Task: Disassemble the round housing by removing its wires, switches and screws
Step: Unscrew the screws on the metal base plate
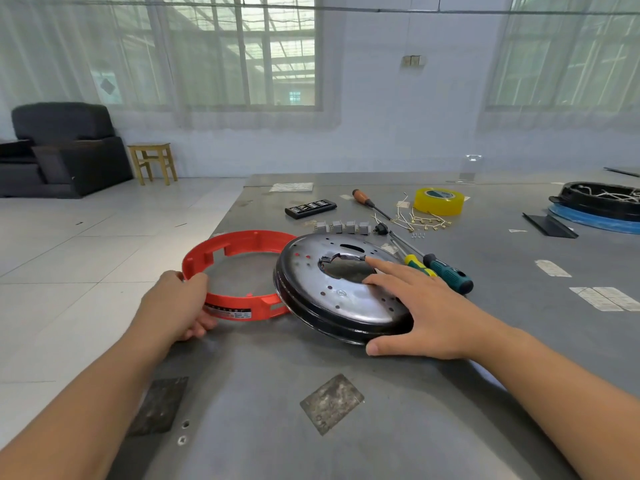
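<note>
Steel disc (341,292): stiff, prob heavyish, slick; tilted, far edge propped on the red ring, near edge on table (398,420).
Red ring (239,275): plastic, light, a bit flexy; take it by the rim.
L hand (180,304): my fingers curl round the ring's near-left rim.
R hand (420,306): flat, fingers spread on the disc, thumb at its near edge.
Grip tip: hold the disc by rim, torn centre hole looks sharp.
Pulled parts: switches (343,227), wires (420,220) behind.

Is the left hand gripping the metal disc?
No, the left hand grips the red plastic ring; the right hand rests on the metal disc.
</note>
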The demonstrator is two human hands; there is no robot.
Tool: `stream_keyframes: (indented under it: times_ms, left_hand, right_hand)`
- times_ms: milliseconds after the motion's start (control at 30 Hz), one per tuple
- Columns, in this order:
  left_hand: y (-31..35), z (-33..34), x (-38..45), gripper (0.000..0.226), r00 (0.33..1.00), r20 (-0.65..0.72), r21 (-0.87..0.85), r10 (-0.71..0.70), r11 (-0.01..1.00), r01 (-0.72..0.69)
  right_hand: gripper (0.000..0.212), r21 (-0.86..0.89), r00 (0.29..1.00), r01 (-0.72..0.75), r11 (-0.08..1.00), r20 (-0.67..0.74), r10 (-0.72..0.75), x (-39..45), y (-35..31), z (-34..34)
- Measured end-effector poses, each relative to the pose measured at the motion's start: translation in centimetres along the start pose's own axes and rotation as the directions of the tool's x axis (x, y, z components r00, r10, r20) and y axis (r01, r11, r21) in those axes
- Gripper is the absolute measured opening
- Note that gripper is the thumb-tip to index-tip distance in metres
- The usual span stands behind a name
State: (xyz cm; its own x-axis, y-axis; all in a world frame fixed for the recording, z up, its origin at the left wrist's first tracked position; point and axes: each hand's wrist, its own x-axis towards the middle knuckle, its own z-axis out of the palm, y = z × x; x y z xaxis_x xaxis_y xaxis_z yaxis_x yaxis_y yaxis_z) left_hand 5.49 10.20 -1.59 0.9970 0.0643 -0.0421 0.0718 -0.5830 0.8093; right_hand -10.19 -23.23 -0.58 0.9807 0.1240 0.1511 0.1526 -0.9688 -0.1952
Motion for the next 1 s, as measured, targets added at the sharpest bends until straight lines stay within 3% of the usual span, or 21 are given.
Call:
stream_keyframes:
  times_ms: [167,233,300,400,500,567,933,1000]
  left_hand:
    - [-0.9,-0.6,0.1,0.057,0.986,-0.143,0.199,0.088,0.978,-0.059]
    - [-0.6,-0.4,-0.2,0.051,0.953,-0.221,0.295,0.208,0.945,-0.138]
    - [0.2,0.1,-1.1,0.034,0.888,-0.216,0.368,0.406,0.876,-0.311]
    - [1.2,1.1,-2.3,0.022,0.785,-0.061,0.459,0.616,0.716,-0.526]
    - [1.5,2.0,-2.9,0.039,0.711,0.24,0.418,0.661,0.591,-0.69]
    - [1.2,2.4,-2.8,0.029,0.67,0.329,0.451,0.665,0.513,-0.73]
    - [0.7,2.8,-2.1,0.019,0.778,0.194,0.531,0.597,0.603,-0.595]
    - [0.6,2.8,-1.9,0.026,0.798,0.178,0.534,0.576,0.625,-0.57]
  right_hand:
    - [0.106,-0.014,1.0,0.009,1.0,-0.029,-0.009,0.2,0.0,0.3]
    - [0.107,-0.023,1.0,0.006,1.0,-0.031,-0.006,0.3,0.0,0.4]
    - [0.108,-0.023,0.999,-0.011,1.0,-0.04,0.01,0.4,0.0,0.5]
    - [0.109,-0.005,0.996,-0.05,0.999,-0.068,0.05,0.5,-0.2,0.5]
    - [0.11,-0.007,0.993,-0.071,0.997,-0.093,0.07,0.5,-0.3,0.5]
    - [0.109,-0.041,0.994,-0.069,0.997,-0.086,0.066,0.3,-0.3,0.3]
    - [0.096,-0.027,1.0,-0.009,1.0,-0.018,0.009,-0.5,1.0,0.0]
    - [0.095,-0.068,0.999,0.002,0.998,-0.04,-0.005,-0.3,1.2,0.2]
